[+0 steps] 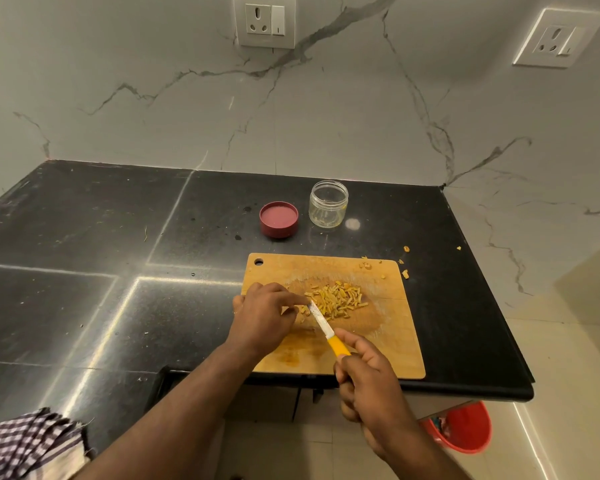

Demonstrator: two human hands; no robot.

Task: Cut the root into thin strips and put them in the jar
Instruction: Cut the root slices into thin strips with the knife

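Observation:
A pile of thin yellow root strips (338,299) lies in the middle of the wooden cutting board (388,341). My left hand (262,317) pinches a small piece of root (303,310) at the pile's left edge. My right hand (368,382) grips the yellow handle of a knife (321,322); its white blade points up-left and meets the piece by my left fingertips. The clear jar (328,204) stands open behind the board, apart from both hands.
The jar's red lid (279,220) lies upside down left of the jar on the black counter (84,254). Root scraps (404,271) are scattered past the board's far right corner. A checked cloth (28,441) lies at the lower left; a red bucket (465,427) stands on the floor below.

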